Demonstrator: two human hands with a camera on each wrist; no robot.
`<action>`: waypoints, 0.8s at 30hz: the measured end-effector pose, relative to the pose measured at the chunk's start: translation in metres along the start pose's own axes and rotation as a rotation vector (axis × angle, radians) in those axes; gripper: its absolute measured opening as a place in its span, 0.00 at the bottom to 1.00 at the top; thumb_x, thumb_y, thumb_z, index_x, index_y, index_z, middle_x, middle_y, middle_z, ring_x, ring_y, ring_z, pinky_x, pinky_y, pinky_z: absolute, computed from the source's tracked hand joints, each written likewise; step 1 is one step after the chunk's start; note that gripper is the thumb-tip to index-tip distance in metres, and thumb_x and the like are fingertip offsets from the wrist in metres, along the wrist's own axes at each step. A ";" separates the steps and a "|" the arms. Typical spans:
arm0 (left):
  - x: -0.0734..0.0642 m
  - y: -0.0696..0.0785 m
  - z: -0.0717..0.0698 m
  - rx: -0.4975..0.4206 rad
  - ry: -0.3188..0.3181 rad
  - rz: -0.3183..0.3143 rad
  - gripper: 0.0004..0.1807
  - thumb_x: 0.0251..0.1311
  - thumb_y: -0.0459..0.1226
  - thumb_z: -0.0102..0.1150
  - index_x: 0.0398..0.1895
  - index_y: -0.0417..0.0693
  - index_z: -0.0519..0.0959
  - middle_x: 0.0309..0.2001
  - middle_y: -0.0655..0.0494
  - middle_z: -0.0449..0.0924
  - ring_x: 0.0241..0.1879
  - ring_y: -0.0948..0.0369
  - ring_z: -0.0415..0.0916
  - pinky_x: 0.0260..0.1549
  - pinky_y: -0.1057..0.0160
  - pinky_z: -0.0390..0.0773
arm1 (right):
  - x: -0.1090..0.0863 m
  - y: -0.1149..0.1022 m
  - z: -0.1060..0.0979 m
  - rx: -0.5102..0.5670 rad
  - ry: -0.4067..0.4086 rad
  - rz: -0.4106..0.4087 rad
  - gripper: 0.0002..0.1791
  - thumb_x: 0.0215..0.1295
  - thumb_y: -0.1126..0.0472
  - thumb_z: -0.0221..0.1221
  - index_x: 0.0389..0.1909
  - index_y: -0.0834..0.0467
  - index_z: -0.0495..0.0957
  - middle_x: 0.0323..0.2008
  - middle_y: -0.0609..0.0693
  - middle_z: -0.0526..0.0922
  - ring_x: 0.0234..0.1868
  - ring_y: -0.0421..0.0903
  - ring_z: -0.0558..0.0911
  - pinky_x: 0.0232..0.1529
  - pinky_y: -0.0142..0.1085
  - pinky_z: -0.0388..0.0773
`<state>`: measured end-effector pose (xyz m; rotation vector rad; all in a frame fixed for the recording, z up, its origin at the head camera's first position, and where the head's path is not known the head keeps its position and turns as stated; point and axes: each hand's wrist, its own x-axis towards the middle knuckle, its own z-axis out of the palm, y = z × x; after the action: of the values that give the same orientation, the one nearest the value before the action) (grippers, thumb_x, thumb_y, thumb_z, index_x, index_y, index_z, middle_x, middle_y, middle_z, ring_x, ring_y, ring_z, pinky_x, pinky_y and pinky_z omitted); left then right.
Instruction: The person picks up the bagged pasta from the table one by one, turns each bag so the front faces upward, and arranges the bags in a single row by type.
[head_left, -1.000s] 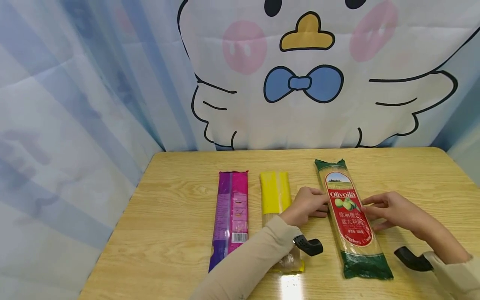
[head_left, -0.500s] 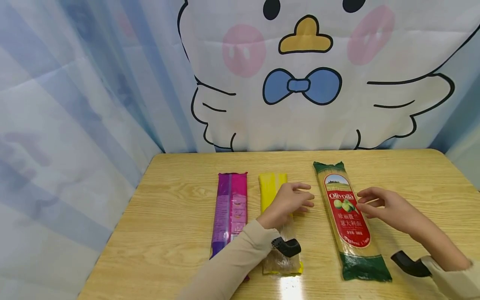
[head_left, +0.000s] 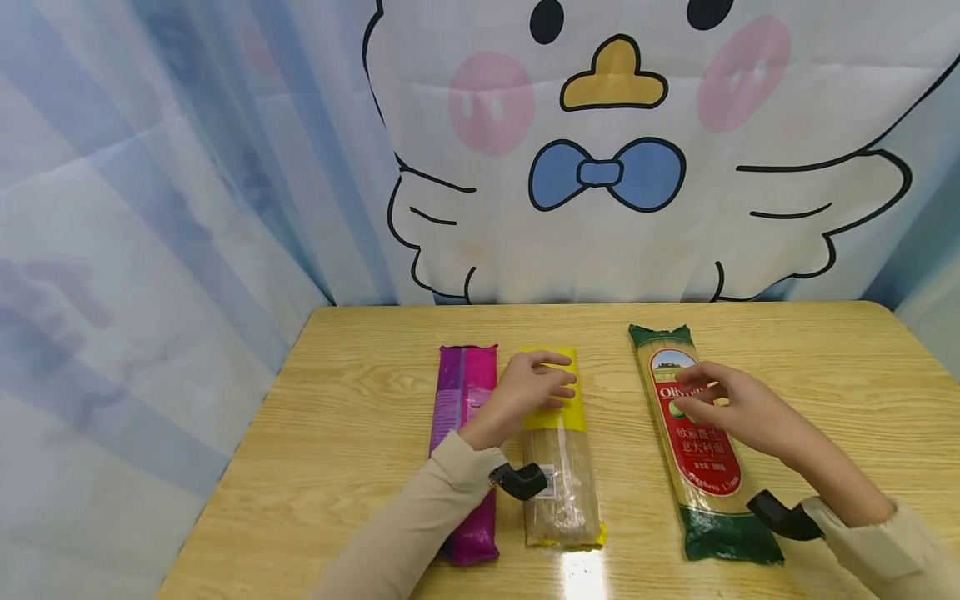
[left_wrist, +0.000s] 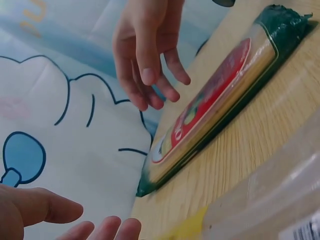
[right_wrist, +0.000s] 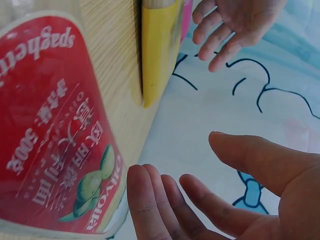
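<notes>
A spaghetti packet [head_left: 705, 458] with green ends and a red label lies on the right part of the table. Over its upper half hovers my right hand [head_left: 738, 408], fingers relaxed and holding nothing; the right wrist view shows its fingers [right_wrist: 142, 200] raised beside the label. My left hand [head_left: 521, 392] is above the yellow-topped noodle packet [head_left: 562, 483], its fingers loosely bent and gripping nothing. Under the left forearm, partly hidden, lies a purple and pink packet [head_left: 472, 533]. In the left wrist view the spaghetti packet [left_wrist: 215, 105] rests flat on the wood.
The wooden table [head_left: 337, 417] runs back to a curtain [head_left: 600, 242] printed with a cartoon bird. Black wrist-camera mounts [head_left: 783, 517] jut from both sleeves. The three packets lie side by side, with bare wood between the yellow and green ones.
My left hand has let go of the spaghetti packet's left edge and moved left over the yellow packet. My right hand has left its right edge and shifted left above it.
</notes>
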<state>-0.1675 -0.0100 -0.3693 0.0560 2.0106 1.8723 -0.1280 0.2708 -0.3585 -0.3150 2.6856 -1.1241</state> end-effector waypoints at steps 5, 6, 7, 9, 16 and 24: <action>-0.003 0.000 -0.013 0.023 0.023 0.005 0.18 0.68 0.33 0.56 0.59 0.37 0.76 0.49 0.41 0.84 0.47 0.47 0.84 0.48 0.52 0.84 | 0.004 -0.010 0.004 0.021 -0.008 -0.026 0.26 0.71 0.57 0.60 0.61 0.70 0.69 0.54 0.66 0.78 0.48 0.56 0.82 0.35 0.36 0.84; -0.003 0.000 -0.015 0.030 0.027 0.007 0.18 0.68 0.33 0.56 0.59 0.37 0.76 0.50 0.41 0.84 0.47 0.47 0.84 0.48 0.52 0.84 | 0.005 -0.011 0.005 0.025 -0.007 -0.031 0.26 0.71 0.57 0.59 0.61 0.70 0.69 0.55 0.67 0.77 0.49 0.56 0.82 0.36 0.37 0.84; -0.003 0.000 -0.017 0.032 0.029 0.007 0.17 0.68 0.33 0.56 0.59 0.37 0.77 0.50 0.41 0.84 0.47 0.47 0.84 0.48 0.52 0.84 | 0.006 -0.013 0.006 0.025 -0.007 -0.037 0.26 0.71 0.57 0.60 0.61 0.70 0.70 0.55 0.67 0.77 0.50 0.57 0.81 0.37 0.37 0.84; -0.004 -0.002 -0.022 0.031 0.033 0.006 0.17 0.68 0.33 0.55 0.58 0.37 0.76 0.50 0.41 0.84 0.46 0.49 0.84 0.49 0.52 0.84 | 0.007 -0.015 0.009 0.026 -0.004 -0.052 0.25 0.71 0.57 0.60 0.61 0.70 0.70 0.56 0.68 0.76 0.50 0.58 0.81 0.38 0.38 0.85; -0.008 -0.008 -0.034 0.034 0.047 0.001 0.19 0.68 0.34 0.54 0.60 0.36 0.75 0.49 0.42 0.84 0.45 0.51 0.85 0.48 0.52 0.84 | 0.017 -0.021 0.023 0.038 -0.013 -0.098 0.25 0.71 0.59 0.60 0.60 0.72 0.69 0.54 0.67 0.77 0.50 0.57 0.82 0.41 0.38 0.85; -0.012 -0.016 -0.041 0.044 0.043 -0.021 0.18 0.68 0.32 0.54 0.59 0.34 0.75 0.51 0.39 0.83 0.46 0.48 0.84 0.49 0.50 0.83 | 0.022 -0.022 0.038 0.143 -0.100 -0.100 0.31 0.72 0.58 0.58 0.66 0.74 0.63 0.56 0.71 0.76 0.50 0.58 0.83 0.42 0.41 0.86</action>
<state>-0.1655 -0.0537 -0.3809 0.0062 2.0728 1.8315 -0.1358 0.2238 -0.3711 -0.4722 2.5120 -1.2850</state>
